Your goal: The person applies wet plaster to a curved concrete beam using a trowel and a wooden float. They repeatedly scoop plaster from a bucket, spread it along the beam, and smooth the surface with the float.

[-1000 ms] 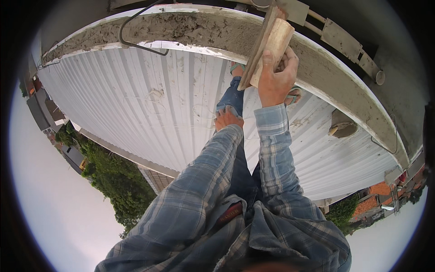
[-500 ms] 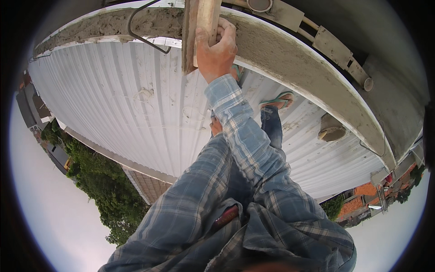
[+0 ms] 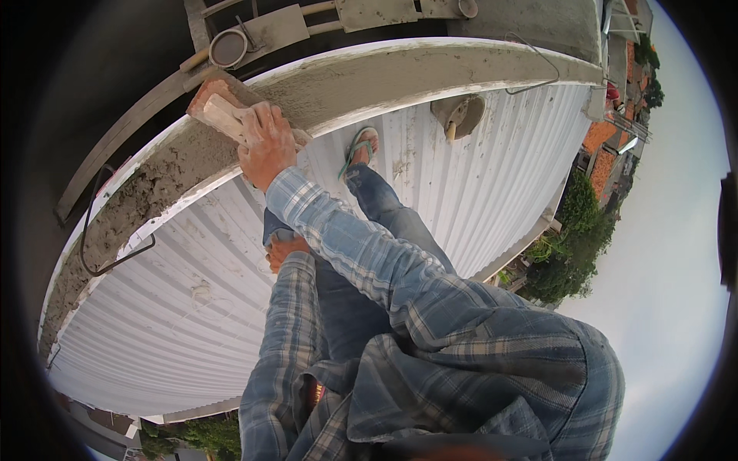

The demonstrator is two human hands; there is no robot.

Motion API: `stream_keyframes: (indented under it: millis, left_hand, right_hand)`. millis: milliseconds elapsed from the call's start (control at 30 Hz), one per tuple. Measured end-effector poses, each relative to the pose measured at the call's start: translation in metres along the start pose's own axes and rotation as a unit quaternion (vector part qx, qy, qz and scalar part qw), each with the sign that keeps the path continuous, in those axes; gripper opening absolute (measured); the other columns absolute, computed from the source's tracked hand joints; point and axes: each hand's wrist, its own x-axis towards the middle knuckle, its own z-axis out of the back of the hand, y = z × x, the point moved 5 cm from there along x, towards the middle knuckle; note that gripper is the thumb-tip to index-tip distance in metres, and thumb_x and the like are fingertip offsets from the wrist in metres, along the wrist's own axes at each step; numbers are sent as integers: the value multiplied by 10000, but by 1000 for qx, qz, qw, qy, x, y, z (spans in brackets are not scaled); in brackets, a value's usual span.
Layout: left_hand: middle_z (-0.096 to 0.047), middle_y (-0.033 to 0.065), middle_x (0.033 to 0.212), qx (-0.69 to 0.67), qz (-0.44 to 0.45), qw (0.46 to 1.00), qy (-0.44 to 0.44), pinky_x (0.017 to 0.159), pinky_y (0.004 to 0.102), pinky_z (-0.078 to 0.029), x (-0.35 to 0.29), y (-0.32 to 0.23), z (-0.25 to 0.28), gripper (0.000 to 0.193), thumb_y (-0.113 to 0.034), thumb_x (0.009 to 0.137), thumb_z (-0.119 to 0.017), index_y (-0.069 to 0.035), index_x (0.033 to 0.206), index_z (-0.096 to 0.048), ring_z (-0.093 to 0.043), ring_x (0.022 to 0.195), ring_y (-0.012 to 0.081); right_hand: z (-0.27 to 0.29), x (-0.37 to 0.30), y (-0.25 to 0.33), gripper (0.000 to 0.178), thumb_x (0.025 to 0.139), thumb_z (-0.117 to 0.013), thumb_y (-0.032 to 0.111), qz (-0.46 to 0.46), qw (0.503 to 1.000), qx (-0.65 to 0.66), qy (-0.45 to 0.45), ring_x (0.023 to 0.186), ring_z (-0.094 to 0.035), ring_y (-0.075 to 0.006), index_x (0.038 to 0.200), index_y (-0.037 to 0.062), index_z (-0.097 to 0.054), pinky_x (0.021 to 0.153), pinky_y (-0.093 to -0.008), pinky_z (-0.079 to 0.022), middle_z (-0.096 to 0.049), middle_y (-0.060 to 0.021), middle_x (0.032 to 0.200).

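1. Here the right hand (image 3: 267,146) is clenched over the handle of a wooden float (image 3: 223,115), pressing its flat blade onto the wet mortar that caps the concrete ledge (image 3: 369,81).
2. The float looks light and stiff; the raised handle on its back seems the sound place to grip, since the blade's face is likely slick with mortar.
3. The left hand (image 3: 283,250) rests on the person's thigh, fingers loosely curled, holding nothing.
4. The mortar looks soft and grainy, so I judge it will smear easily.
5. A small grey bucket (image 3: 459,114) stands on the white corrugated roof (image 3: 477,177) just below the ledge, something stick-like poking from it; its contents cannot be made out.
6. A sandalled foot (image 3: 361,147) rests on the roof nearby.
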Motion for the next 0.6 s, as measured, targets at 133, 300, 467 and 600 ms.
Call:
stream_keyframes:
  millis: [133,300,467,600]
  left_hand:
    - [-536,110,1376,34,8,998,-54,1020,423,-470,-13,-23,12,717,-512,779,-707,-166,1380,-522,-524,1257,290]
    - [-505,116,1405,51,25,995,-82,1054,429,-445,-31,-42,4,687,-515,813,-679,-169,1383,-515,-501,1278,293]
    - [-513,141,1350,76,-65,965,-241,1014,452,-449,-53,-48,-20,621,-489,845,-669,-117,1326,-545,-506,1246,296]
    - [-628,176,1156,-39,-372,913,-160,858,408,-502,-97,-128,-50,464,-381,859,-716,-9,1121,-623,-617,1020,267]
  right_hand:
    - [82,22,-147,501,728,-716,119,-79,994,-68,-34,1122,-497,-332,1191,101,-528,956,-447,-458,-482,-108,1133]
    - [231,35,-339,518,755,-713,116,-145,946,-228,-180,1105,-548,-328,1238,111,-527,947,-435,-467,-549,-126,1160]
    - [308,-22,-423,378,931,-599,78,-260,736,596,-188,1100,-622,-246,1291,10,-506,920,-363,-533,-600,-142,1255]
    - [303,-86,-431,346,996,-514,178,-296,605,717,-182,1078,-632,-251,1289,-6,-508,915,-381,-547,-621,-150,1206]
